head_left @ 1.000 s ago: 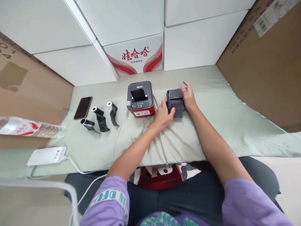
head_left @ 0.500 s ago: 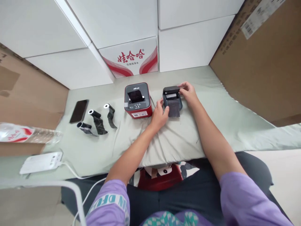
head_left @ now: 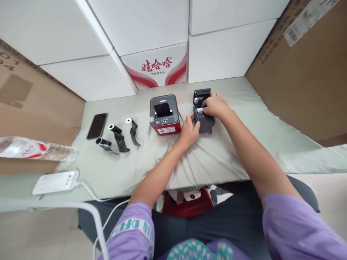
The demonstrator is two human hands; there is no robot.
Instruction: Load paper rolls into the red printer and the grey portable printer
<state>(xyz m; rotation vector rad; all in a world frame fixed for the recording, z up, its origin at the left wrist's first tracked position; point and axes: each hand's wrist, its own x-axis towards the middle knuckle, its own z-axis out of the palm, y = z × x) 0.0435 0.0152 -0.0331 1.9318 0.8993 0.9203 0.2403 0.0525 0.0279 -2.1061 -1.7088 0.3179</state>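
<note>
A small black label printer (head_left: 201, 96) sits on the pale green cloth (head_left: 244, 119) with its lid swung open toward the back. My left hand (head_left: 189, 129) steadies the printer's near left side and touches a dark strip of paper (head_left: 206, 125) hanging out of its front. My right hand (head_left: 214, 105) reaches into the open bay, fingers closed on a small white-cored roll (head_left: 200, 109). A red and grey printer (head_left: 165, 115) stands just left of my left hand.
Three loose dark rolls (head_left: 119, 135) and a black phone (head_left: 97, 125) lie to the left. A water bottle (head_left: 35, 150) and a white power strip (head_left: 55, 181) with its cable sit at the far left. White cartons (head_left: 151, 36) and brown cardboard (head_left: 306, 68) wall in the surface.
The black printer's lid has gone from shut to fully open. My right hand moved from the lid's top into the bay onto the roll. My left hand stayed at the printer's side.
</note>
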